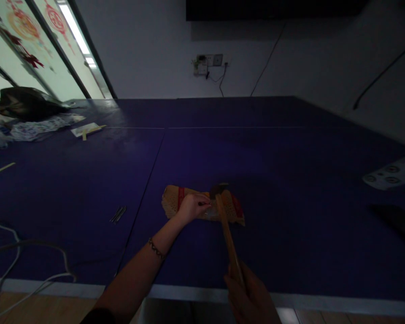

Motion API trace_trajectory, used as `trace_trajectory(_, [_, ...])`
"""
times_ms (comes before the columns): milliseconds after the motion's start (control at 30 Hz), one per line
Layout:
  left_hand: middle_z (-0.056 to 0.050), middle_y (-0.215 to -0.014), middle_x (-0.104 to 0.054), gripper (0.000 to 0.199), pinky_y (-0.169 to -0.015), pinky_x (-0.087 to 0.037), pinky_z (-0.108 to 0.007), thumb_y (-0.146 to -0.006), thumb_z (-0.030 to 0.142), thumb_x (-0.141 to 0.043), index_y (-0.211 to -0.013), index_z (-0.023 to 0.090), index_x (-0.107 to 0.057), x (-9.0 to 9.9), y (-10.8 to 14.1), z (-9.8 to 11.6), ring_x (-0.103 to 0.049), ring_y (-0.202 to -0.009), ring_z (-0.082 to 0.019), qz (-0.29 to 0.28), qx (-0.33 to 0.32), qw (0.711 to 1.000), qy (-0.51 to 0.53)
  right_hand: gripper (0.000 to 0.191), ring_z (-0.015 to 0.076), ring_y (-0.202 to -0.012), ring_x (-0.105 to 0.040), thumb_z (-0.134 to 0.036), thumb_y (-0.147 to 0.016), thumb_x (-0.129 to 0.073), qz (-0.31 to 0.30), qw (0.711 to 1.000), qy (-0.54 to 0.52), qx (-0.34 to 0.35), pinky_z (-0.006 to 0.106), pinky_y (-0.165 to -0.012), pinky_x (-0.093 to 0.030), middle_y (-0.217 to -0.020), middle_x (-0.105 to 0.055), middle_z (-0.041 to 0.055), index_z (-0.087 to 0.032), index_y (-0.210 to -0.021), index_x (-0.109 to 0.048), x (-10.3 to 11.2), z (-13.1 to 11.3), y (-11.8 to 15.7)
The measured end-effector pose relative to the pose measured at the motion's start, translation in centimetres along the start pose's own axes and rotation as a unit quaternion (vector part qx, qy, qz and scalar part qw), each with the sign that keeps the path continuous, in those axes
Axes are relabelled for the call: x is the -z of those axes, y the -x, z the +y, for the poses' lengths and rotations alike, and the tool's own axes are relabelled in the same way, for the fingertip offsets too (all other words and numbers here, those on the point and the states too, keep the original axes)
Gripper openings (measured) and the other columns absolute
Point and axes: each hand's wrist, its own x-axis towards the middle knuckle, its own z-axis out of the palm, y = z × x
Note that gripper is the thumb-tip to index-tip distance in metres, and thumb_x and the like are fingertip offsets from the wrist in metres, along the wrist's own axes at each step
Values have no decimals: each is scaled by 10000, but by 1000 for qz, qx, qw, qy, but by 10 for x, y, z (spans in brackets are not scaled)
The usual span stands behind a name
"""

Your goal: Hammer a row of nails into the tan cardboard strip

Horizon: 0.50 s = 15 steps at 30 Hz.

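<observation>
A hammer (227,236) with a wooden handle is in my right hand (251,297), whose fingers wrap around the lower end of the handle. Its dark head lies over a tan, patterned piece (170,200) with red bands, flat on the purple-blue table (290,225); whether it is cloth or paper I cannot tell. My left hand (192,207) rests on this piece just left of the hammer head, thumb and fingertips pinched together. What they pinch is too small and dark to make out. A small clear patch shows under the fingertips.
Several thin metal tools (118,214) lie to the left. A cable (65,261) loops over the front left edge. Farther left are a dark bag (29,103), printed sheets (47,126) and a white card (86,129). At right lie a patterned item (393,173) and a dark object (396,222).
</observation>
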Motion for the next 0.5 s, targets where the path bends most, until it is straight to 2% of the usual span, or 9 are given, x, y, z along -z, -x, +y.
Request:
trace_trajectory(133, [-47,-777,-688,90,-699,-481,-225,-696,107,-613,-651,139,-684,0,1,1,-634,-746,-160,-5,-7,1000,-18,351,159,-543,-520,-462,-683,-549,21,998,44,25,237,-462,-398,-595,-554,11,-175,-879,-595,-1,-4,-2])
trace_trajectory(233, [-41,-787,-689,101,-700,-480,-224,-713,121,-599,-679,146,-690,-1,2,3,-632,-763,-161,-12,-7,999,-33,337,158,-541,-515,-454,-681,-549,25,997,66,21,239,-460,-395,-604,-558,17,-169,-853,-600,0,-6,-3])
trace_trajectory(367, [-40,-809,-690,102,-695,-484,-225,-723,140,-596,-690,149,-692,-3,3,2,-635,-756,-156,-3,1,1000,-31,365,145,-490,-486,-478,-671,-562,10,999,35,25,231,-417,-366,-557,-525,-3,-173,-868,-592,1,-4,-1])
trace_trajectory(500, [-41,-809,-689,92,-697,-481,-229,-707,126,-608,-669,147,-689,-2,2,2,-634,-753,-161,-1,0,999,-46,367,119,-405,-424,-472,-692,-557,1,1000,6,1,223,-368,-322,-500,-463,-39,-181,-916,-572,2,2,-2])
